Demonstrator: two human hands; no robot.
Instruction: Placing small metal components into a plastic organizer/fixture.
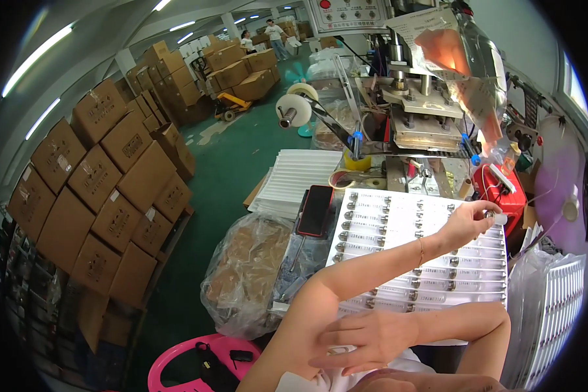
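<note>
A white tray [398,225] with rows of slim clear tubes with metal caps lies in front of me. My left hand [469,223] reaches across it to its far right edge and pinches a small metal-capped tube [493,214] between the fingertips. My right hand [367,340] is crossed over low in the picture. It holds nothing, and its spread fingers rest on my left upper arm near the elbow.
A phone in a red case [315,210] lies left of the tray, with a full plastic bag [242,271] beside it. Behind stand a press machine [424,117], a film roll [294,110] and a red box [503,193]. Stacked cartons [104,189] line the left; a pink stool [176,366] is below.
</note>
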